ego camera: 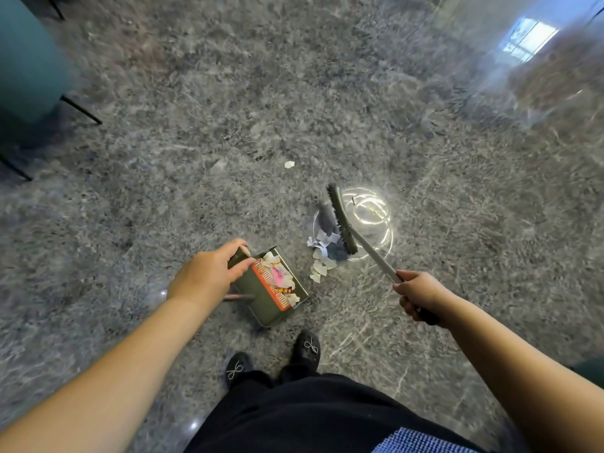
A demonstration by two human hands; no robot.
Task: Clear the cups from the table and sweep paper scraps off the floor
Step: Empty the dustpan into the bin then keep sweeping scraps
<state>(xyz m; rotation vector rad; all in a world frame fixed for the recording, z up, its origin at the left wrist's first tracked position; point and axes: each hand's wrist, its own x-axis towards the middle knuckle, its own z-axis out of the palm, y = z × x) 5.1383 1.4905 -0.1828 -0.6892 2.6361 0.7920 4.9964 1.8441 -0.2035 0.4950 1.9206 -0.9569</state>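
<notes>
Left hand (209,273) gripping dustpan (277,297) handle, frame center. Right hand (421,294) wrapped round broom (343,223) shaft, center right. Paper scraps (322,256) piled beside bristles, one stray scrap (289,164) above. Light, flimsy, likely scatter; sweep gently.

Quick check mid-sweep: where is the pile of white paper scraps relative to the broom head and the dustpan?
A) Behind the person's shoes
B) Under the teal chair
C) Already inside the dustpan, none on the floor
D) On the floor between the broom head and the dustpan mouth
D: the pile of white paper scraps lies on the grey floor, just left of the dark bristled broom head and right of the olive-green dustpan.
</notes>
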